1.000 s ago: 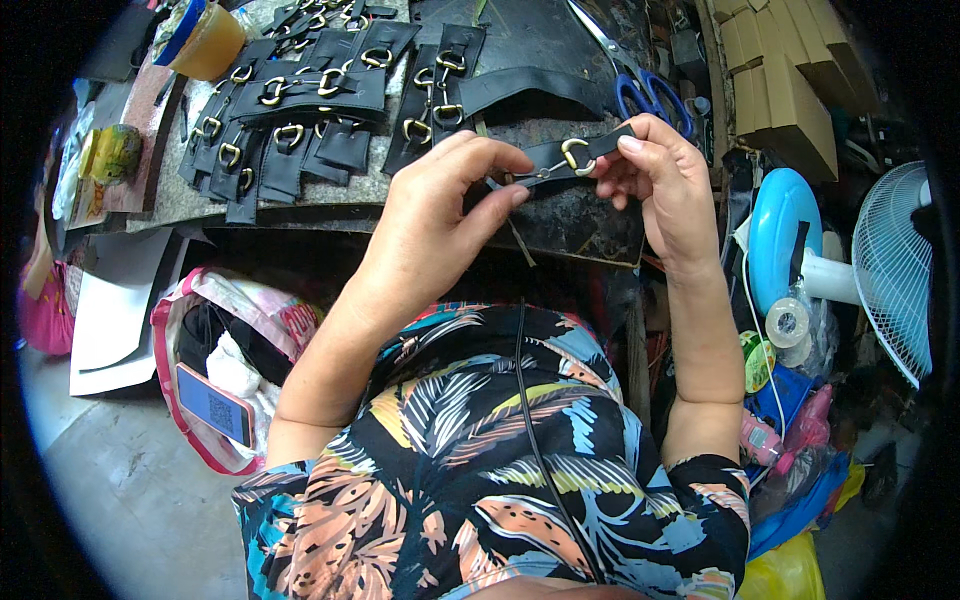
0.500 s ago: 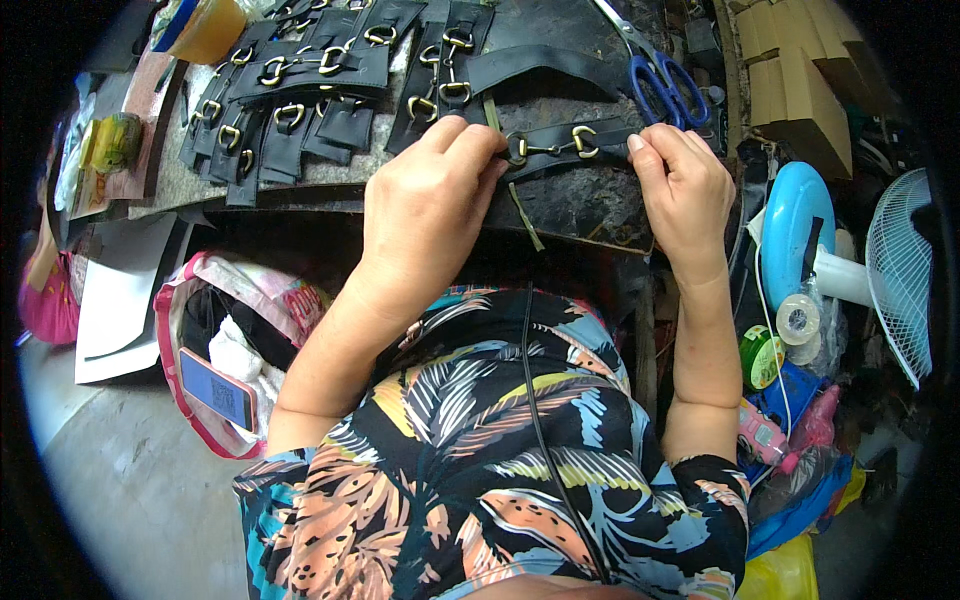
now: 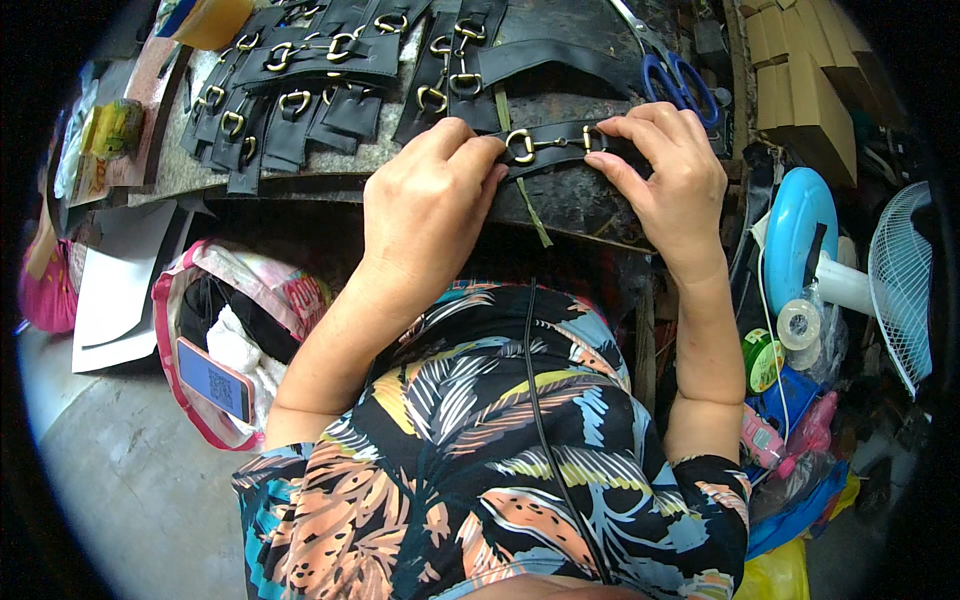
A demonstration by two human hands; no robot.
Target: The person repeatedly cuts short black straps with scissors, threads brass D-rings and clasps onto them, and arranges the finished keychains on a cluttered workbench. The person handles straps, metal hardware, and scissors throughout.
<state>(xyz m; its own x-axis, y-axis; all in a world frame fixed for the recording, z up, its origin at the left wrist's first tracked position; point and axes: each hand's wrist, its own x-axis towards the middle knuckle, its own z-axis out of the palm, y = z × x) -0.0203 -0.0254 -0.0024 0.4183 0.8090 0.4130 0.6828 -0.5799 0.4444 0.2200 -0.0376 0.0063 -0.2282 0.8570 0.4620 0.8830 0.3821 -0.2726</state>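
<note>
A black leather strap (image 3: 553, 131) with a gold-coloured horsebit buckle (image 3: 520, 147) lies across the front of the dark bench between my hands. My left hand (image 3: 425, 200) is closed in a pinch on the strap's left end, just left of the buckle's left ring. At the buckle's right ring, my right hand (image 3: 665, 180) has thumb and forefinger on either side, gripping the strap there. The strap's right end is hidden behind that hand. From under the strap a thin green strip (image 3: 534, 212) hangs over the bench edge. A plain black leather piece (image 3: 550, 60) curves just beyond.
Several black straps with gold buckles (image 3: 320, 62) are piled at the left of the bench (image 3: 600, 215). Blue-handled scissors (image 3: 680, 88) lie at the far right. Cardboard boxes (image 3: 810, 110) and a blue-and-white fan (image 3: 800, 235) stand right. An open bag with a phone (image 3: 215, 382) sits left.
My right hand has shifted left along the strap, from its right end to the buckle's right ring. My left hand keeps its pinch. The whole view has moved slightly.
</note>
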